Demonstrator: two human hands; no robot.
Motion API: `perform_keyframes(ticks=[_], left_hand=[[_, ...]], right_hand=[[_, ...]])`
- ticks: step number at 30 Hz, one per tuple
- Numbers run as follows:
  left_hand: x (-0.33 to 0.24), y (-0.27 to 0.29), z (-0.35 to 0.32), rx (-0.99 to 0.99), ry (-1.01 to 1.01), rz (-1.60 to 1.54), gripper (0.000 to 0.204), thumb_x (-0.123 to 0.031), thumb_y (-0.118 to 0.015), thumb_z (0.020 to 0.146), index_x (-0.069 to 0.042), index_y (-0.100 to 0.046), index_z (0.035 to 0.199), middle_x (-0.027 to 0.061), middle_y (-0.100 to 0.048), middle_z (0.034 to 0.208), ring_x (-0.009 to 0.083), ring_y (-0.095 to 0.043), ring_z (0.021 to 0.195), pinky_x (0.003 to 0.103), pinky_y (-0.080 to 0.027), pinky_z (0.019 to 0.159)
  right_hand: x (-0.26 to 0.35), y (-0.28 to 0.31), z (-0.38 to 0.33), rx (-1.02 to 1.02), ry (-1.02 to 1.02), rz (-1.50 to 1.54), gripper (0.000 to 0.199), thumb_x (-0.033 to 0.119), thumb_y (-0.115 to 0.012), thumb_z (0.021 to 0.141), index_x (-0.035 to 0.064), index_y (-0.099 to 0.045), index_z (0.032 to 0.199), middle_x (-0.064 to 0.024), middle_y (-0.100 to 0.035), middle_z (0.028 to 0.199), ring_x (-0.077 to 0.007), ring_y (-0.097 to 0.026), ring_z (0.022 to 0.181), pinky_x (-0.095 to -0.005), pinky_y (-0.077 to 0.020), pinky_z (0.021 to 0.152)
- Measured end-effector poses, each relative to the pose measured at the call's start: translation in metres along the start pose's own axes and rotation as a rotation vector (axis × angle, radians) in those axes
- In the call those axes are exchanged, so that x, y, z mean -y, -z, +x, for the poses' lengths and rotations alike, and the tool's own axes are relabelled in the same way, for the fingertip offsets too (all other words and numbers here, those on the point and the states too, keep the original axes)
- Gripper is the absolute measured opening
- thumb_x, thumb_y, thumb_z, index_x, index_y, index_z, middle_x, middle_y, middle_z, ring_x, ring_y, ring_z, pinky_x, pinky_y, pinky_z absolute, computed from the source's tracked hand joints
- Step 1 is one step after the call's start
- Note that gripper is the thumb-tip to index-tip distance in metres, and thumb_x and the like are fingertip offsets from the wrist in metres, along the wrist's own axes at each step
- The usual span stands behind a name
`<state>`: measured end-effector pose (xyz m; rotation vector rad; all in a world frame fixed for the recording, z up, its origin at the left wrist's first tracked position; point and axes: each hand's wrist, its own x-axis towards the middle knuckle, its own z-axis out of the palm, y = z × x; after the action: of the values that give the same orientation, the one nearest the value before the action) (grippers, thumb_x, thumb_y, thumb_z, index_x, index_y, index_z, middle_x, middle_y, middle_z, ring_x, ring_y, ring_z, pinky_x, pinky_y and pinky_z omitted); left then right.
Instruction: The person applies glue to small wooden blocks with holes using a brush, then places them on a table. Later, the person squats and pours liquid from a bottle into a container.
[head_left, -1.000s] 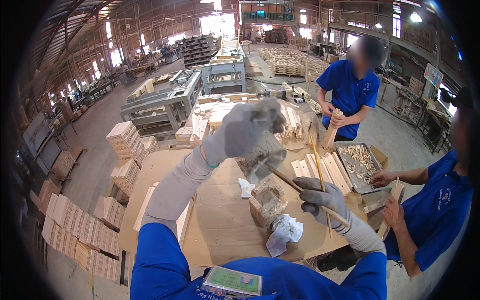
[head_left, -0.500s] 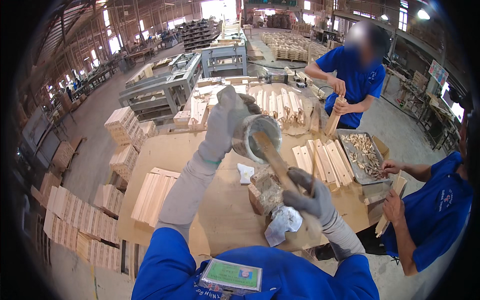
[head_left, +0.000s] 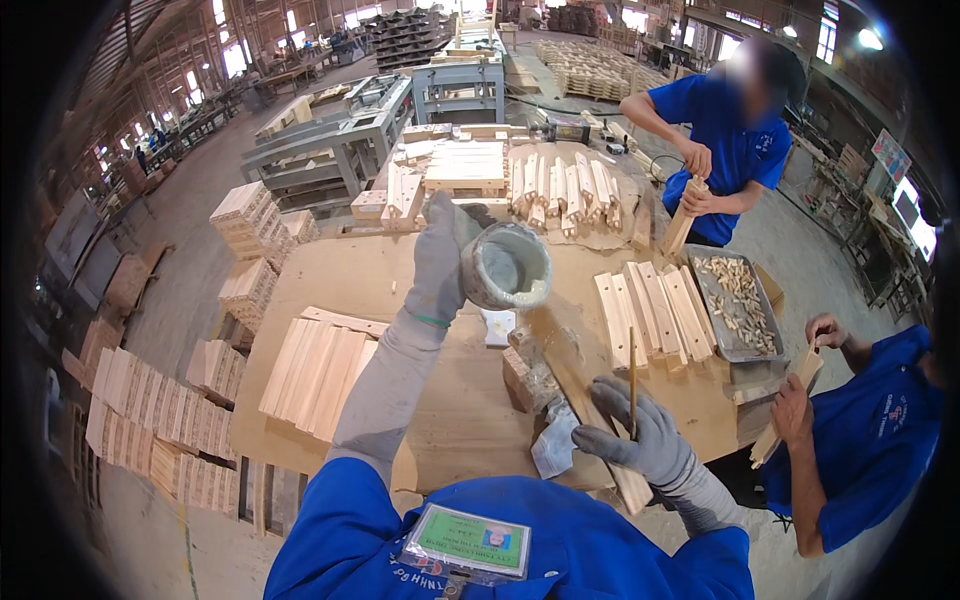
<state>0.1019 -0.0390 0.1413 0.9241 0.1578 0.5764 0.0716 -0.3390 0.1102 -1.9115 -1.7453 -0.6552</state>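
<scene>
My left hand (head_left: 442, 260), in a grey glove, grips a round pot (head_left: 485, 290) crusted with pale residue, tilted so that its inside shows. A flat wooden strip (head_left: 570, 375) is held in my gloved right hand (head_left: 640, 430); its far end lies just below the pot's rim and looks wet. Upright between the fingers of that hand stands a thin stick (head_left: 632, 375). Under the strip sits a crusted wooden block (head_left: 520, 375), with a crumpled whitish wrapper (head_left: 553, 445) beside it. A small white piece (head_left: 498, 327) lies below the pot.
Wooden slats lie in a left stack (head_left: 315, 380) and a right row (head_left: 650, 310). A grey tray (head_left: 735, 355) holds several dowels. Two co-workers in blue handle wood pieces at the right, one at a far-right corner (head_left: 725, 150), one nearer (head_left: 850, 430). Slat piles (head_left: 160, 420) stand left.
The strip's far end has come out of the pot and moved down towards me, with my right hand lower. The pot has tipped slightly. The head view has shifted a little.
</scene>
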Motion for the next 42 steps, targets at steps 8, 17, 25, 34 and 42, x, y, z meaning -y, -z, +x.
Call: perform_keyframes(ticks=[8, 17, 25, 34, 42], left_hand=[[0.029, 0.014, -0.005, 0.007, 0.020, 0.072, 0.051, -0.044, -0.039, 0.097, 0.002, -0.058, 0.102, 0.0116, -0.064, 0.092, 0.0188, -0.064, 0.082, 0.030, -0.053, 0.074], [0.147, 0.043, -0.007, 0.004, 0.037, 0.332, 0.024, -0.020, -0.051, 0.094, 0.001, -0.060, 0.102, 0.0050, -0.063, 0.089, 0.0121, -0.059, 0.080, 0.026, -0.051, 0.074], [0.175, 0.058, 0.004, -0.052, -0.013, 0.520, 0.034, -0.017, -0.066, 0.083, 0.001, -0.056, 0.109, 0.0079, -0.061, 0.095, 0.0147, -0.059, 0.082, 0.026, -0.050, 0.074], [0.111, 0.048, -0.066, 0.031, -0.193, 0.939, 0.042, -0.017, -0.061, 0.087, 0.005, -0.050, 0.122, 0.0164, -0.059, 0.114, 0.0242, -0.057, 0.106, 0.031, -0.045, 0.089], [0.104, 0.000, -0.133, 0.316, 0.250, 0.012, 0.037, -0.022, -0.043, 0.099, -0.002, -0.040, 0.130, 0.0126, -0.052, 0.118, 0.0193, -0.050, 0.111, 0.033, -0.041, 0.098]], right_hand=[[0.007, -0.030, -0.034, -0.802, -1.101, 1.092, 0.036, 0.022, -0.046, 0.097, 0.0024, -0.042, 0.127, -0.0120, -0.058, 0.110, -0.0214, -0.063, 0.098, -0.0331, -0.0539, 0.080], [-0.008, -0.065, -0.049, -1.209, -1.143, 1.659, 0.039, 0.026, -0.046, 0.098, 0.0062, -0.040, 0.131, -0.0168, -0.058, 0.112, -0.0255, -0.062, 0.100, -0.0342, -0.0546, 0.086], [-0.005, -0.069, -0.059, -1.258, -1.202, 1.563, 0.041, 0.030, -0.046, 0.097, 0.0053, -0.040, 0.130, -0.0173, -0.058, 0.112, -0.0262, -0.062, 0.099, -0.0346, -0.0557, 0.084], [-0.006, -0.075, -0.053, -1.258, -1.160, 1.370, 0.041, 0.033, -0.042, 0.098, -0.0001, -0.042, 0.122, -0.0137, -0.055, 0.101, -0.0180, -0.058, 0.082, -0.0284, -0.0498, 0.070], [0.026, -0.127, -0.022, -0.756, -0.927, 0.964, 0.036, 0.009, -0.049, 0.093, -0.0048, -0.044, 0.126, -0.0146, -0.056, 0.114, -0.0185, -0.054, 0.103, -0.0286, -0.0429, 0.091]])
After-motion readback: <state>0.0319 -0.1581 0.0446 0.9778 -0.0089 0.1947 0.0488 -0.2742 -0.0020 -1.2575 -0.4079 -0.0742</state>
